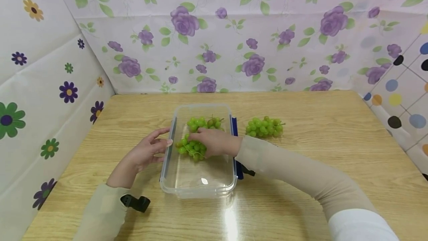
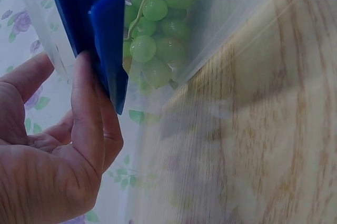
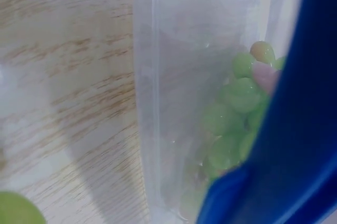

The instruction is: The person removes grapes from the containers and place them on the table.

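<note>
- Back sheet (image 1: pixel 217 40), white, printed with purple roses and green leaves; stands along the far edge of the table.
- Left sheet (image 1: pixel 43 96), white, with scattered daisies in green, purple and orange; right sheet (image 1: pixel 401 114), white, with coloured dots and thin crossing lines.
- Table (image 1: pixel 133 111), pale wood grain; bears the container and one grape bunch.
- Sleeves (image 1: pixel 294 166), beige, on both arms of the person; white cloth (image 1: pixel 361 226) on the upper right arm.
- Food storage container (image 1: pixel 187 177), clear plastic, rectangular, lidless; sits upright at mid-table, two grape bunches inside.
- Left hand (image 1: pixel 148 151), beside the container's left wall; fingers spread and unclenched, fingertips touching the rim and the blue flap on that side.
- Right hand (image 1: pixel 217 142), reaching over the container's right wall; grasps the near bunch, fingers bent over it, with part of the grip hidden beneath the hand.
- Table bunch (image 1: pixel 264 127) of green grapes; lies on the wood just right of the container.
- Near bunch (image 1: pixel 193 148), green grapes; inside the container, left of its middle, under the right hand.
- Far bunch (image 1: pixel 197 123), green grapes; inside the container towards its far end.
- Side flaps, blue plastic: left flap (image 2: pixel 100 29) and right flap (image 1: pixel 234 126), both hanging open.
- Wrist device (image 1: pixel 136 202), black; fastened at the left cuff.
</note>
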